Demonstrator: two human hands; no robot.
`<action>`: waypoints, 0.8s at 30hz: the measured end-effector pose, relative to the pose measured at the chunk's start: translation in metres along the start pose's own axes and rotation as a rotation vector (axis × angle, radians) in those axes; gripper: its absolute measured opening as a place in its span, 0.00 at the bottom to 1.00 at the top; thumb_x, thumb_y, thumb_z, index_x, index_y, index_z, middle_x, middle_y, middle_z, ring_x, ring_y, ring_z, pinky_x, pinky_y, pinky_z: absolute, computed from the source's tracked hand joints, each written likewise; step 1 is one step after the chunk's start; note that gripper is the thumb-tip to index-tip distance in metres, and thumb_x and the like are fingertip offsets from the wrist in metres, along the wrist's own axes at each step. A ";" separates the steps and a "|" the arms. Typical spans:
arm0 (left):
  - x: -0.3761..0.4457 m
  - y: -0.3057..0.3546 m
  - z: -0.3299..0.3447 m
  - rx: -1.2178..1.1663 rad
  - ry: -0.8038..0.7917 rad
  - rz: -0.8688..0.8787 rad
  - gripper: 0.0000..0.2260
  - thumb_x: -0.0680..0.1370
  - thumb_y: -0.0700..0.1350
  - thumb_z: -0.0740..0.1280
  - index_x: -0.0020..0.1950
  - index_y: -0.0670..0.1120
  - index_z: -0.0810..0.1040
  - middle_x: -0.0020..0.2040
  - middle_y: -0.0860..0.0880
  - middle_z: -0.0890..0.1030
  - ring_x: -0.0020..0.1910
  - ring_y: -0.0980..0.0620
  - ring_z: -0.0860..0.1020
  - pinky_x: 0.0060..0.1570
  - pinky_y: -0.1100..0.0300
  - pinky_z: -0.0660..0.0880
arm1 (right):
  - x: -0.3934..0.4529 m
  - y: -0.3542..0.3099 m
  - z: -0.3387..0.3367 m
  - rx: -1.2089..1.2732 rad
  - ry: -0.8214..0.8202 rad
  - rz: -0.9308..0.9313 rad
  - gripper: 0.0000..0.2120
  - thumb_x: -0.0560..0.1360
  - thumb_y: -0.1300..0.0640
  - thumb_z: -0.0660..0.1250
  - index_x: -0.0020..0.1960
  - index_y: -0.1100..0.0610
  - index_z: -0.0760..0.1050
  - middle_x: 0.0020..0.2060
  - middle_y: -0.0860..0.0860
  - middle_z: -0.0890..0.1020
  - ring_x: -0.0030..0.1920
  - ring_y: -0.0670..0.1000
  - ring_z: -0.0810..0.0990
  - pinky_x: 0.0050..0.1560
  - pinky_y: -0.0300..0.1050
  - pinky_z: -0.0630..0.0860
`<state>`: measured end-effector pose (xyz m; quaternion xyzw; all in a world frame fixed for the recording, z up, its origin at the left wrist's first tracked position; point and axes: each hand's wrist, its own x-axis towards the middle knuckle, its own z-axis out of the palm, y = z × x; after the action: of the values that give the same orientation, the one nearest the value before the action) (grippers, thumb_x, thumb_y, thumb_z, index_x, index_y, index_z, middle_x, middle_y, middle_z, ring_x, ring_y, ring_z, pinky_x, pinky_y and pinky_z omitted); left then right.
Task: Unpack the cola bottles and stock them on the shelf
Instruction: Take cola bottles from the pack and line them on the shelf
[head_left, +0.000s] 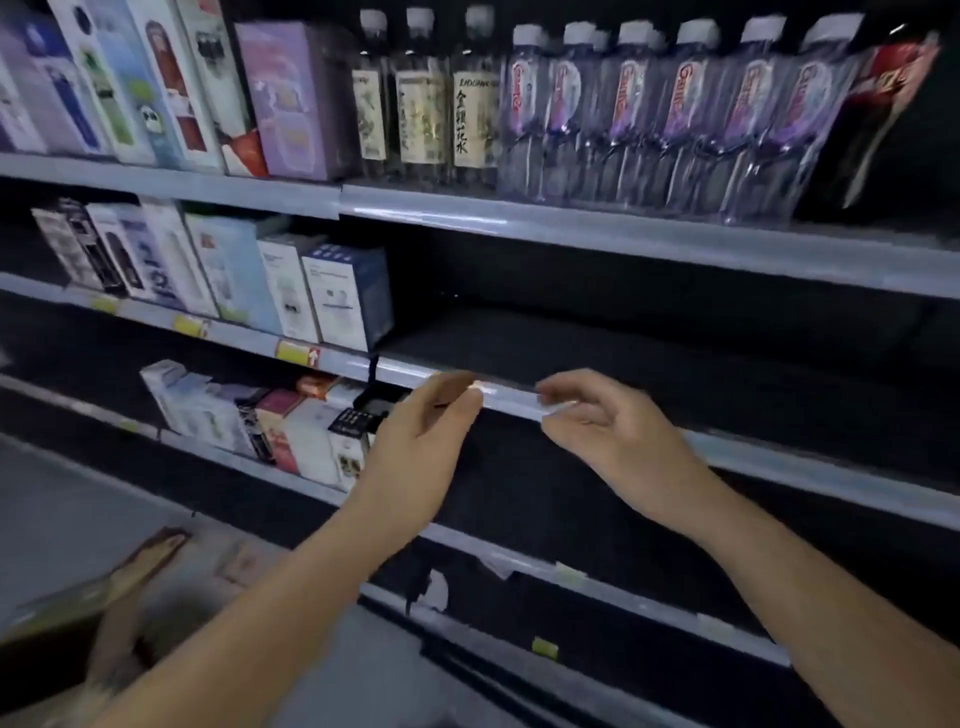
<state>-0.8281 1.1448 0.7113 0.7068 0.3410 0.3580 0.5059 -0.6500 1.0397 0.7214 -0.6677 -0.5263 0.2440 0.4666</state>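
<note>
The middle shelf (649, 364) is dark and bare right of the boxes. Its pale front price strip (511, 397) runs between my two hands. My left hand (421, 441) pinches the strip with thumb and forefinger at its left. My right hand (608, 421) has its fingertips closed on the strip a little further right. One dark cola bottle with a red label (883, 109) leans at the right end of the top shelf. An open cardboard box (104, 613) sits on the floor at the lower left; its contents are hidden.
The top shelf holds clear water bottles (675, 114), bottles with cream labels (421, 104) and tall boxes (156, 83). Small boxes (291, 291) fill the middle shelf's left part, and more boxes (270, 426) stand on the shelf below. Grey floor (78, 509) lies at the left.
</note>
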 end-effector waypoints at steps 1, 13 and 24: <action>-0.007 -0.016 -0.009 0.002 -0.004 -0.038 0.13 0.83 0.52 0.63 0.67 0.55 0.78 0.60 0.62 0.81 0.58 0.70 0.77 0.49 0.79 0.72 | -0.003 0.007 0.018 0.018 -0.022 0.040 0.12 0.80 0.54 0.71 0.62 0.44 0.79 0.57 0.40 0.83 0.55 0.37 0.82 0.51 0.31 0.76; -0.098 -0.185 -0.072 0.043 0.011 -0.315 0.13 0.83 0.52 0.64 0.67 0.55 0.78 0.58 0.64 0.80 0.53 0.79 0.75 0.51 0.78 0.72 | -0.052 0.110 0.195 0.097 -0.171 0.295 0.18 0.81 0.55 0.69 0.69 0.44 0.75 0.63 0.39 0.80 0.57 0.36 0.82 0.57 0.35 0.77; -0.127 -0.379 -0.071 0.037 0.036 -0.412 0.12 0.83 0.52 0.63 0.66 0.59 0.78 0.58 0.65 0.81 0.55 0.75 0.76 0.46 0.83 0.68 | -0.119 0.333 0.352 -0.039 -0.386 0.533 0.18 0.80 0.49 0.69 0.64 0.31 0.70 0.61 0.32 0.78 0.61 0.34 0.78 0.59 0.33 0.75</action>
<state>-0.9989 1.1680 0.3435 0.6249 0.4940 0.2530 0.5491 -0.8182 1.0540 0.2518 -0.7322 -0.4163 0.4693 0.2651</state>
